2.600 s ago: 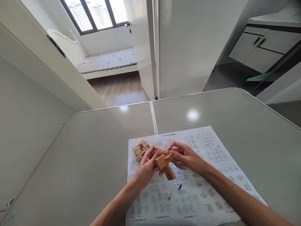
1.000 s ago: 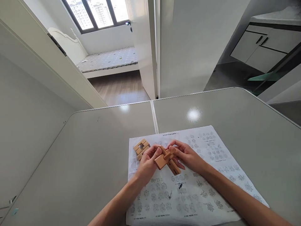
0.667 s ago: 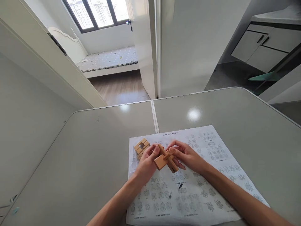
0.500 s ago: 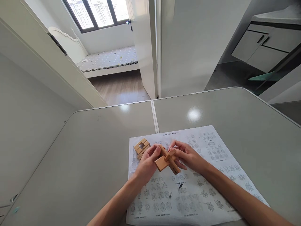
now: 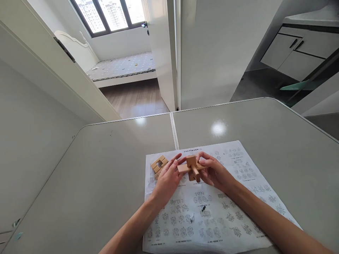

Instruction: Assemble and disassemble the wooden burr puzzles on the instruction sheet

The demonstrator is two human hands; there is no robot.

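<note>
A cross-shaped wooden burr puzzle [image 5: 191, 164] of interlocking bars is held up over the printed sheet [image 5: 182, 211]. My right hand [image 5: 215, 173] is closed on its right end, thumb on top and fingers curled behind. At the opposite end, my left hand [image 5: 168, 178] has its thumb and fingers around the bar's tip, with one finger extended past it. A second wooden puzzle [image 5: 159, 164], blocky with a square hole in its top, sits on the sheet just beyond my left hand.
The sheet, covered in small puzzle diagrams, lies on a glossy grey table [image 5: 111, 183] with a pale seam [image 5: 174, 130]. Past the table's far edge stand an open door [image 5: 161, 53], a bed [image 5: 124, 67] and white cabinets [image 5: 304, 49].
The wooden burr puzzle has turned in my hands, so a broad bar now stands upward and another points toward me. My left fingers have loosened and straightened somewhat.
</note>
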